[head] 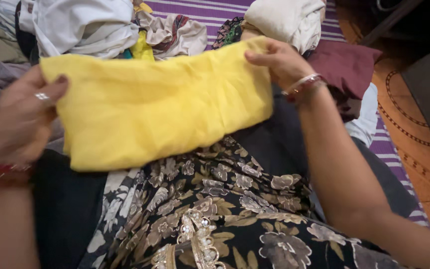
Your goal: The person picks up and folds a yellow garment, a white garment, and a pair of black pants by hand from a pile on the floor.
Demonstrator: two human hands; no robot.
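Yellow cloth [160, 109]: plain, thin, soft fabric, folded into a rough rectangle, long axis running 9 to 3 o'clock, right end tilted up slightly. Held spread flat across the lap, over the dark floral garment. Top-left corner pinched at 9 o'clock, top-right corner pinched at 2 o'clock. Lower edge hangs loose at 6 o'clock. Light creases, no print.

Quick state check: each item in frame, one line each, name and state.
yellow cloth: folded flat, held at both ends over the lap
left hand: gripping the cloth's left end, ring on a finger
right hand: pinching the cloth's top right corner, bangles on the wrist
white garment: crumpled in the pile behind
maroon cloth: lying loosely folded at right
cream cloth: bunched up
floral dress: worn, draped over the lap
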